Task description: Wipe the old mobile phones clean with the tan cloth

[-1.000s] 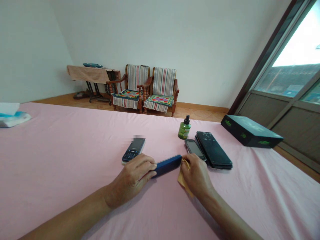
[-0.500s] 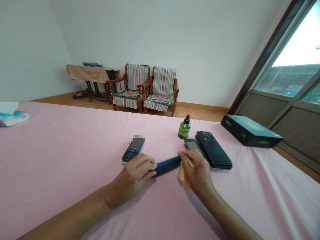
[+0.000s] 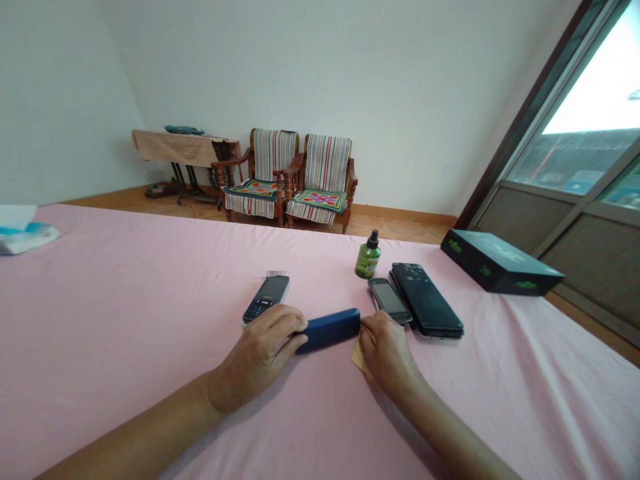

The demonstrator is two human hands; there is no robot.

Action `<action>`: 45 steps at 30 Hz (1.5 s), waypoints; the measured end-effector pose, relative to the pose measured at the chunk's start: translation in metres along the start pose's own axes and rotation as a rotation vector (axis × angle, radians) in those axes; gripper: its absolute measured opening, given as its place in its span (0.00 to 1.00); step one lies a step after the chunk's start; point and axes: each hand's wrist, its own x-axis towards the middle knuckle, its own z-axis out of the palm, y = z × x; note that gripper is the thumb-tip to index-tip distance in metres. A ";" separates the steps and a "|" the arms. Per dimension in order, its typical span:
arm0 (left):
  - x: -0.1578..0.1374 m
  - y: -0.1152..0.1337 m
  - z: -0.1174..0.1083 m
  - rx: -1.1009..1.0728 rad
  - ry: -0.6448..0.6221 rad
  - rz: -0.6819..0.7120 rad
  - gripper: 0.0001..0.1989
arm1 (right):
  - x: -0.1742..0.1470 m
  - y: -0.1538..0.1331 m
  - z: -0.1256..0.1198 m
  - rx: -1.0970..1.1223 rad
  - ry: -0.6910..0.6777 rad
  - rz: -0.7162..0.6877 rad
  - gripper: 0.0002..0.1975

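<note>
My left hand point(image 3: 267, 347) grips the left end of a dark blue, long object with rounded corners point(image 3: 331, 329), perhaps a phone; its kind is not certain. It is held tilted just over the pink sheet, its right end pointing away from me. At that right end, my right hand point(image 3: 390, 348) is closed around a yellow cloth point(image 3: 361, 360), which hangs below the fingers. Beyond my left hand lies a keypad phone point(image 3: 268, 298). A small grey-screened phone point(image 3: 389, 300) rests just past my right hand, beside a stack of black phones point(image 3: 427, 300).
A green spray bottle point(image 3: 368, 257) stands behind the phones. Farther right sits a black box point(image 3: 500, 262) with green print. A tissue pack point(image 3: 30, 237) lies at the far left of the pink sheet point(image 3: 150, 280). Two wooden chairs point(image 3: 320, 170) stand by the wall.
The blue object has turned so that more of its broad face shows. My right hand with the cloth has slid slightly down at its right end, uncovering the rounded corner.
</note>
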 end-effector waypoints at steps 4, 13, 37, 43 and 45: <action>-0.004 -0.001 0.001 0.018 0.007 -0.022 0.04 | -0.003 -0.001 0.001 -0.050 -0.018 -0.011 0.15; -0.003 0.007 0.002 0.021 0.010 -0.047 0.05 | -0.005 -0.004 -0.003 -0.091 -0.075 0.000 0.14; -0.002 0.006 0.005 -0.207 0.060 -0.439 0.03 | 0.002 -0.001 -0.011 0.044 -0.120 0.140 0.07; 0.000 0.006 0.008 -0.376 -0.009 -0.516 0.05 | 0.003 -0.005 -0.014 0.086 -0.172 0.158 0.11; 0.001 0.007 0.008 -0.346 -0.043 -0.459 0.09 | 0.003 -0.008 -0.015 0.094 -0.186 0.156 0.10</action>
